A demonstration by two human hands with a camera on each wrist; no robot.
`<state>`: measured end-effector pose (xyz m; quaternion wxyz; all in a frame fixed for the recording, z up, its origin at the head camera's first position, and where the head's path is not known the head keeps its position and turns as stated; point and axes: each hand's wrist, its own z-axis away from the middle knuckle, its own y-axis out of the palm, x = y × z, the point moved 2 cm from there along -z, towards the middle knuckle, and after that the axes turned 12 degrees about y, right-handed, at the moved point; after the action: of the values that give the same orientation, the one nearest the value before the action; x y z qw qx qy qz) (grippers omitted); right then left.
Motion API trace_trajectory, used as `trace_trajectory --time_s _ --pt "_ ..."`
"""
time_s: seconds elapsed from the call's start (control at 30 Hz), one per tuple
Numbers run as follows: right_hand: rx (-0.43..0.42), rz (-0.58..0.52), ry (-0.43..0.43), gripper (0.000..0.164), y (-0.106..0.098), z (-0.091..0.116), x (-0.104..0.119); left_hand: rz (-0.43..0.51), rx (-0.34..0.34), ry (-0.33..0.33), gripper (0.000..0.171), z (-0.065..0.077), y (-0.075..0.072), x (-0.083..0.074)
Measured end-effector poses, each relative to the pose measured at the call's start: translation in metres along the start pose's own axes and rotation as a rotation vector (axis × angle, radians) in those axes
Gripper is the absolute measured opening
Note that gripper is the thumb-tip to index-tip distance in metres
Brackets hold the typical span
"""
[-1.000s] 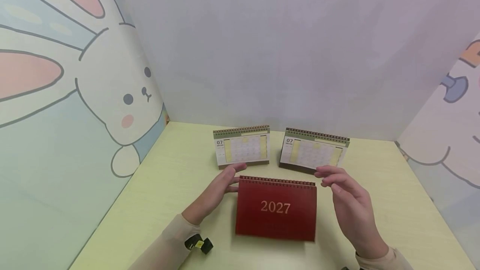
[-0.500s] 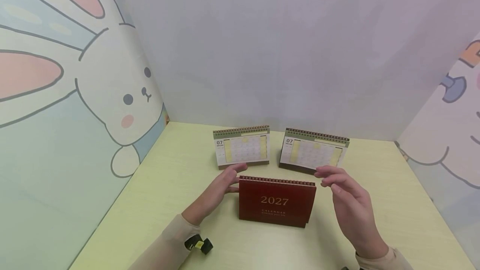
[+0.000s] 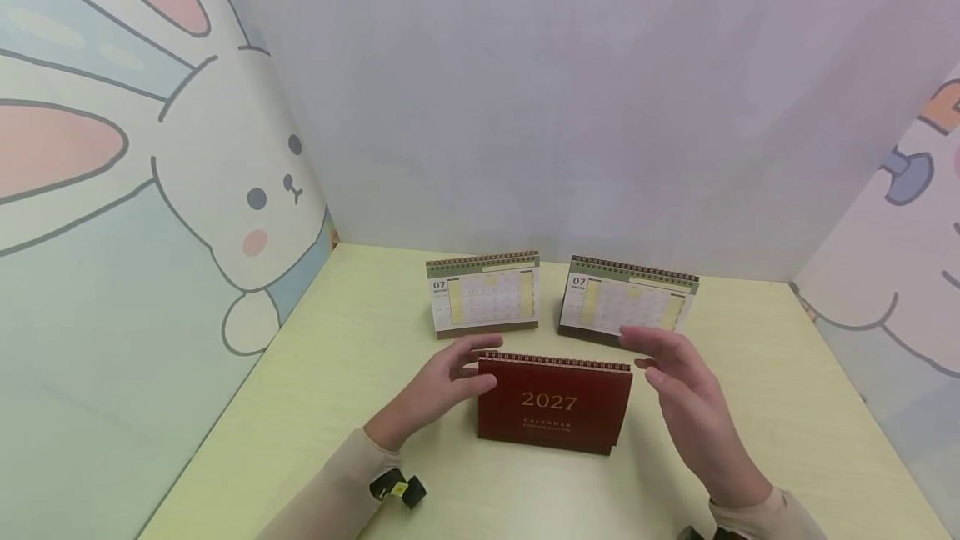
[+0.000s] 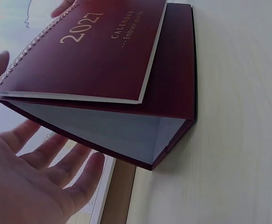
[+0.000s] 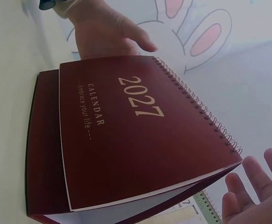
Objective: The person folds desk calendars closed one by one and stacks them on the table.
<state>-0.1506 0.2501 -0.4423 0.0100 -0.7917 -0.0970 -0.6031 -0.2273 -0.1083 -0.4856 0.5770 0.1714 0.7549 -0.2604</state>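
Observation:
A dark red desk calendar (image 3: pixel 551 419) marked 2027 stands upright on its folded stand, spiral binding on top. Its front cover hangs slightly away from the stand in the left wrist view. At its left edge is my left hand (image 3: pixel 431 394), fingers (image 4: pixel 82 175) spread behind the stand and thumb in front, overlapping the cover corner in the head view. My right hand (image 3: pixel 693 415) hovers by the upper right corner, with fingers (image 5: pixel 239 191) loosely bent and a gap to the thumb. Neither hand grips the calendar.
Behind stand two more desk calendars, the left one (image 3: pixel 487 294) and the right one (image 3: pixel 626 298), both showing page 07. The pale yellow table (image 3: pixel 360 307) meets a plain back wall (image 3: pixel 562 107). A rabbit drawing (image 3: pixel 225 165) covers the left wall.
The red cover has swung down to hang against the stand's front. My left thumb has come round to the front of the left edge. My right hand has shifted slightly left, towards the calendar.

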Motion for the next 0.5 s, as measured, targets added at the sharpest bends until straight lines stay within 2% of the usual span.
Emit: trace_trajectory --time_s 0.13,0.27,0.5 --pt "0.066 0.053 0.04 0.054 -0.003 -0.004 -0.006 -0.01 -0.004 0.02 0.067 -0.001 0.0 -0.001" --pt "0.114 0.149 0.103 0.057 -0.005 -0.006 -0.012 -0.05 -0.02 0.02 0.058 -0.001 0.0 -0.001" --pt "0.116 0.354 0.263 0.064 -0.01 -0.006 -0.022 -0.111 -0.047 0.002 0.044 -0.001 0.001 -0.001"
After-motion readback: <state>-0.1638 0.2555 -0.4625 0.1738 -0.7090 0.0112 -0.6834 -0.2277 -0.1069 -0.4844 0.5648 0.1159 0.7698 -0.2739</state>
